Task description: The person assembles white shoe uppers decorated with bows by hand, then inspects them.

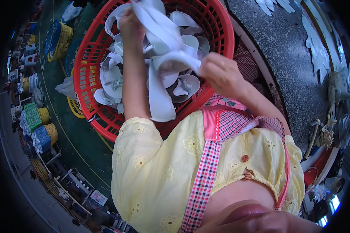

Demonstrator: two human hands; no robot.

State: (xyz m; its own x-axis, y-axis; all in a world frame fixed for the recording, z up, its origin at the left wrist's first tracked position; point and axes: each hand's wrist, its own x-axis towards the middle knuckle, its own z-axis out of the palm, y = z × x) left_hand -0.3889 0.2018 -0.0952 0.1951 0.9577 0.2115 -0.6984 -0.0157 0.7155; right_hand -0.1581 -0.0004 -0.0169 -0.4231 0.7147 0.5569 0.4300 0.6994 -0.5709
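Note:
Over a red plastic basket [77, 66], both my hands are raised among white curved pieces that look like shoe uppers. My left hand [130, 27] is closed at the edge of a long white piece [159, 27], which is blurred by motion. With closed fingers, my right hand [221, 72] grips the end of a bent white strip [179, 58]. The two held pieces overlap, and whether they are joined cannot be told. Below them a heap of similar white pieces [113, 79] fills the basket, some with clear sparkly patches. One long piece [159, 99] leans toward me.
To the right is a grey speckled table [256, 42] with flat white cut pieces [315, 46] at its far side. Left, on the green floor [66, 128], stand a yellow basket [60, 40] and plastic bags [68, 87]. Shelves with colourful containers [33, 116] line the left.

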